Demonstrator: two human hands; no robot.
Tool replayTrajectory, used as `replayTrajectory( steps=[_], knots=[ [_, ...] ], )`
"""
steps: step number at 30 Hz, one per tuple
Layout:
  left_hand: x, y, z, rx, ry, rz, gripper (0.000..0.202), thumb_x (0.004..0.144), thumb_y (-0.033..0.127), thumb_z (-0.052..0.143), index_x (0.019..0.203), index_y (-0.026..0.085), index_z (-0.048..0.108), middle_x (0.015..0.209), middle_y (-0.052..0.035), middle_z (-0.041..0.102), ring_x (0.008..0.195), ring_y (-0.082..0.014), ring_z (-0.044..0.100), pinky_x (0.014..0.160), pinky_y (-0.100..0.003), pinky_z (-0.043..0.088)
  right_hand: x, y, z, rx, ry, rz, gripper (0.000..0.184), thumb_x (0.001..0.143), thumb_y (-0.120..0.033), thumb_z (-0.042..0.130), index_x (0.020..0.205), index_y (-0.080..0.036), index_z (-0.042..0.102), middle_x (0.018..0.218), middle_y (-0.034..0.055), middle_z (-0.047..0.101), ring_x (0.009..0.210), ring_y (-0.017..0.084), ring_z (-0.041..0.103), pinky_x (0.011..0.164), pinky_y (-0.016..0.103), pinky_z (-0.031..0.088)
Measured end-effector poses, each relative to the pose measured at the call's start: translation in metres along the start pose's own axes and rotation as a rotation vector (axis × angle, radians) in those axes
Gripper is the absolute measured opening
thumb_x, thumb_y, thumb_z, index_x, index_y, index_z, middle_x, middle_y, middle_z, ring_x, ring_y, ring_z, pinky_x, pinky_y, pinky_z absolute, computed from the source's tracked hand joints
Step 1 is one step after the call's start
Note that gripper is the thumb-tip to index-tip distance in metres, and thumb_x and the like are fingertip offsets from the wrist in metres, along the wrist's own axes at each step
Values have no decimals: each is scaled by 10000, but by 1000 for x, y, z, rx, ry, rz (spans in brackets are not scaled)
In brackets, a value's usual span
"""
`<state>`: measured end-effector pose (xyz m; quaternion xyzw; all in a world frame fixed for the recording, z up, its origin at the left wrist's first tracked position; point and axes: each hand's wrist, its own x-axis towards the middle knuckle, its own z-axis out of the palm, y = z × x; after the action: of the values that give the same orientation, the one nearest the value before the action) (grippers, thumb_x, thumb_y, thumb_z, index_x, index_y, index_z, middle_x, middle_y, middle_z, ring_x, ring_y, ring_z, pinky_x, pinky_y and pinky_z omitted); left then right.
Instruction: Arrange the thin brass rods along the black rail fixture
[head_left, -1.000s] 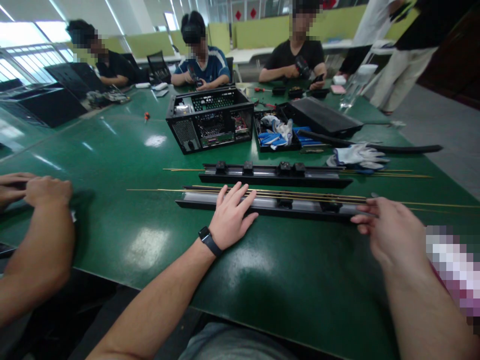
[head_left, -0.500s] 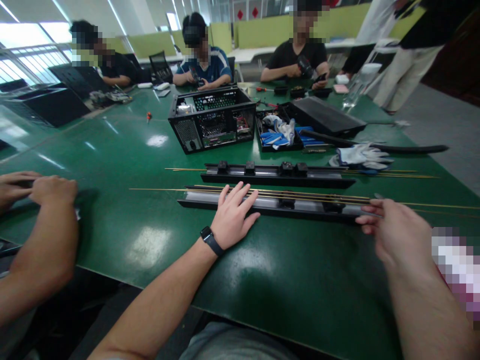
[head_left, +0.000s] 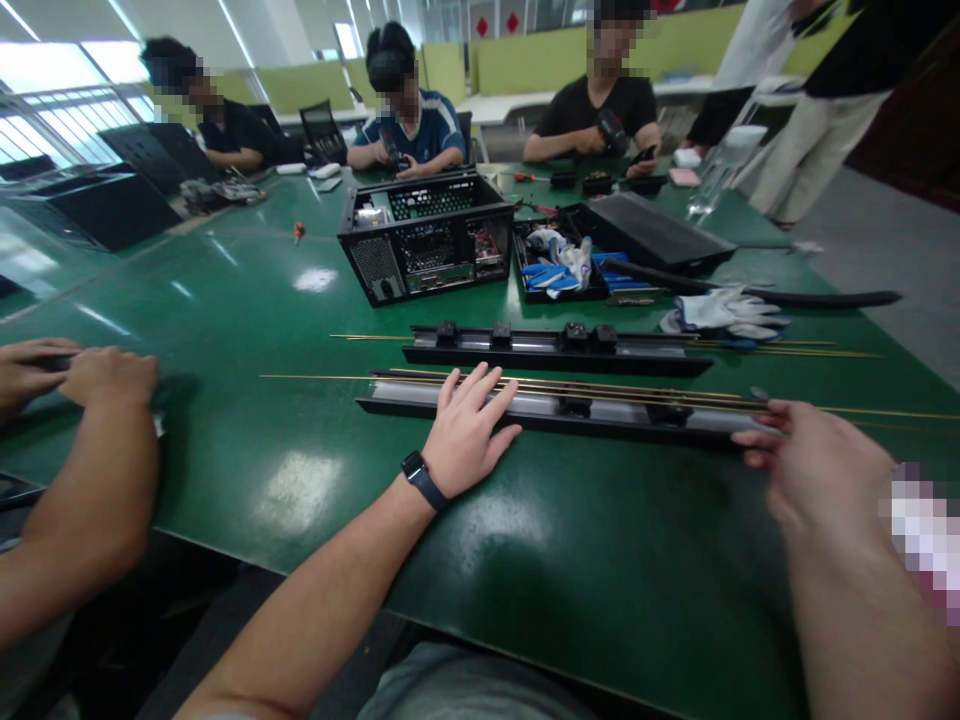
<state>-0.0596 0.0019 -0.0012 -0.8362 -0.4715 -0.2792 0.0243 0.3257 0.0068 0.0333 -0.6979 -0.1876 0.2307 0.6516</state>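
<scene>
Got left hand (head_left: 471, 432) spread wide, resting across gold rods (head_left: 622, 391) laid along the front rail (head_left: 619, 412), gripping nothing. Got right hand (head_left: 825, 462) curled in at that rail's right end, can't tell if pinching anything. Probably best going gently, to avoid bending.

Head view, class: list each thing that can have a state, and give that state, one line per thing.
Near channel: lying open side up
Gold rods: straight, running lengthwise over the near channel
Left hand: open, spread across the near channel
Right hand: fingers bent at the near channel's right end; grip unclear
Far channel: lying open side up
Computer case: open, insides showing
Heaped gloves: crumpled
Watch: strapped on
Clear bottle: standing
</scene>
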Motion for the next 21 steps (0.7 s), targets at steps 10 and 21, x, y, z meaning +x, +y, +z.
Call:
replayTrajectory(
  steps=[10, 21],
  knots=[
    [-1, -2, 2, -4, 12, 3, 568, 1147, 313, 791, 1708, 258, 722, 1804, -200, 694, 1766, -417, 586, 1502, -716, 379, 1, -1, 0, -23, -45, 30, 31, 918, -176, 690, 910, -192, 716, 869, 20, 731, 495, 110, 661, 375, 146, 405],
    [-1, -2, 3, 3, 13, 11, 580, 1142, 312, 805, 1712, 256, 717, 1802, -197, 695, 1759, -416, 593, 1492, -693, 409, 10, -2, -3, -1, 50, 12, 51, 878, -153, 691, 900, -180, 728, 894, 30, 727, 547, 123, 690, 392, 142, 456]
  ],
)
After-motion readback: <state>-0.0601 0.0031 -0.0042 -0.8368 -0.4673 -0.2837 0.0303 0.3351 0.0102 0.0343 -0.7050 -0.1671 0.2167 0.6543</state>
